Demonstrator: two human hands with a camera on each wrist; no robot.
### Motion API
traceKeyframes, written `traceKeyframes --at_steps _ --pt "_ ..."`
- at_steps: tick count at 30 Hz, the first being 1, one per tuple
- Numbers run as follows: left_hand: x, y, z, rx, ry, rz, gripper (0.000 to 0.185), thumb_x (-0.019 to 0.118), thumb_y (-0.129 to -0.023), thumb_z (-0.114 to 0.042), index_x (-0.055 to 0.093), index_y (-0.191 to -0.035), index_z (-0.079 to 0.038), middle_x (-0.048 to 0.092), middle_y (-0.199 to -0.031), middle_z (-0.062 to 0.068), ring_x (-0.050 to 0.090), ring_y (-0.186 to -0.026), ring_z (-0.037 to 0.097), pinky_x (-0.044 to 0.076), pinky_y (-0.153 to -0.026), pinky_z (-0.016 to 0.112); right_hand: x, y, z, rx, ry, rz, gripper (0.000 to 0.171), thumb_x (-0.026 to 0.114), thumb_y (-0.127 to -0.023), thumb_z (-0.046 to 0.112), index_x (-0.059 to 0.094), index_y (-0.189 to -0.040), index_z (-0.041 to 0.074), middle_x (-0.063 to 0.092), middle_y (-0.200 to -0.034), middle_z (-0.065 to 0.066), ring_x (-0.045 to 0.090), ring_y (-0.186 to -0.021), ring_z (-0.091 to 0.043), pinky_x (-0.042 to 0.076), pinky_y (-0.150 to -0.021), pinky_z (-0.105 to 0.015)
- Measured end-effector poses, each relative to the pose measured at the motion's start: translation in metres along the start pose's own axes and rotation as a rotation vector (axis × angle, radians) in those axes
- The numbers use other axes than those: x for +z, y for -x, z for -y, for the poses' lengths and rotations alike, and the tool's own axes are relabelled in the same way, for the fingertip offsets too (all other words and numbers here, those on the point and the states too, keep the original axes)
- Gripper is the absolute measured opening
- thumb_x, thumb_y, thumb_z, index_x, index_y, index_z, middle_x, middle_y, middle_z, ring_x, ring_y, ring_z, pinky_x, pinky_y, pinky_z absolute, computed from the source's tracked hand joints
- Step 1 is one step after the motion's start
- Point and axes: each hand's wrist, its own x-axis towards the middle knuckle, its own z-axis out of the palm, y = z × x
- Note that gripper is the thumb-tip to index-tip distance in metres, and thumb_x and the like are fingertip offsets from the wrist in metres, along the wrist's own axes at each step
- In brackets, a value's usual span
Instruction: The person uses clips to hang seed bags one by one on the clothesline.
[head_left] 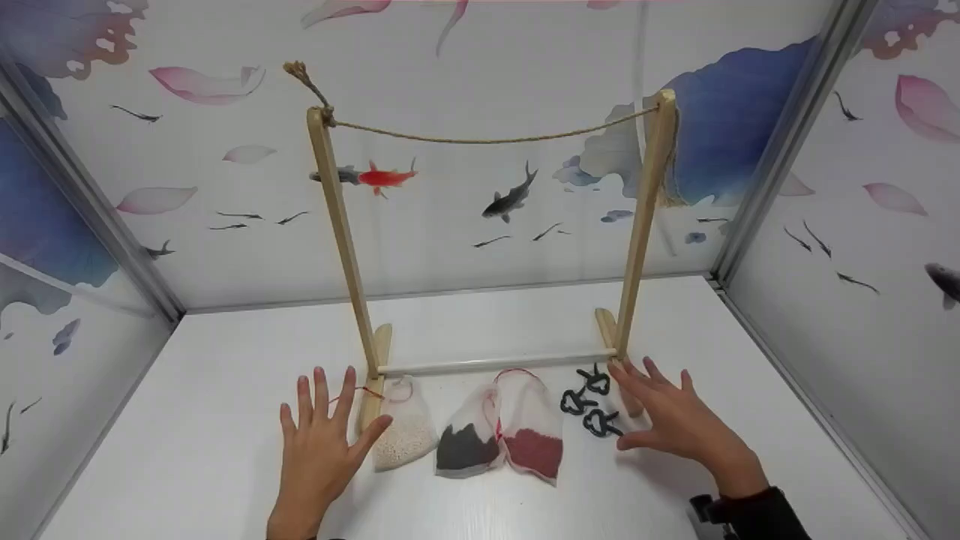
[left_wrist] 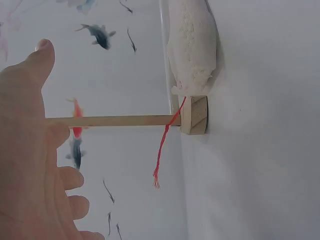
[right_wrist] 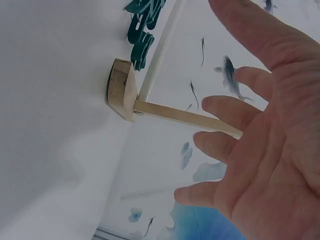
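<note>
Fingers [head_left: 321, 397] of the bare left hand [head_left: 319, 457] straight and spread wide, just outside and in front of the left foot of a light-wood frame [head_left: 339, 232] with two tall posts. Likewise parted wide, thumb well out, the bare right hand [head_left: 679, 424], just outside and in front of the frame's right foot; at its wrist, a black sleeve [head_left: 772, 514].

Close along the inner side of the frame's left foot, a white mesh pouch of cream-coloured grains [head_left: 405, 446], lying on its side, with a thin twisted red cord [left_wrist: 162, 145] trailing across that foot. In front of the middle of the frame's slim white crossbar [head_left: 495, 365], two more white mesh pouches side by side, one with black filling [head_left: 465, 448] and one with dark red filling [head_left: 532, 448]. Near the inner side of the frame's right foot, three dark green plastic clips [right_wrist: 142, 48] in a close cluster.

Slung between the frame's post tops, a sagging tan twisted rope [head_left: 465, 141], knotted at the left. Beneath the frame, a smooth white tabletop [head_left: 225, 420]; behind it, a pale wall panel [head_left: 450, 232] printed with fish and petals.
</note>
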Motion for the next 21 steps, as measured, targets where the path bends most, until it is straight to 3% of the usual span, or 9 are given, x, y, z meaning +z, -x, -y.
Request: traceKeyframes --at_steps 4,7,21 --pt "0.001 0.0 -0.005 0.018 0.01 -0.011 0.089 0.059 -0.091 -0.067 0.034 -0.159 -0.016 0.019 -0.162 0.03 0.012 -0.15 0.05 0.011 -0.111 0.074 0.003 -0.003 0.004 0.002 -0.009 0.057 0.091 0.092 -0.072 0.037 0.052 -0.148 0.009 0.055 -0.144 -0.019 0.049 -0.131 -0.046 0.036 -0.101 -0.072" --pt "0.002 0.0 -0.01 0.035 0.019 -0.017 0.089 0.06 -0.091 -0.067 0.035 -0.159 -0.016 0.021 -0.162 0.03 0.014 -0.15 0.049 0.012 -0.111 0.074 0.007 -0.005 0.006 0.004 0.01 0.08 0.08 0.092 -0.073 0.034 0.06 -0.14 0.005 0.061 -0.137 -0.018 0.056 -0.121 -0.043 0.048 -0.092 -0.062" --pt "0.019 -0.002 -0.052 0.176 0.102 -0.032 0.083 0.059 -0.093 -0.065 0.042 -0.156 -0.014 0.028 -0.16 0.027 0.022 -0.148 0.047 0.019 -0.112 0.072 0.022 -0.015 0.011 0.024 0.107 0.167 0.044 0.089 -0.078 0.019 0.073 -0.115 0.003 0.066 -0.107 -0.007 0.057 -0.104 -0.031 0.052 -0.082 -0.049"
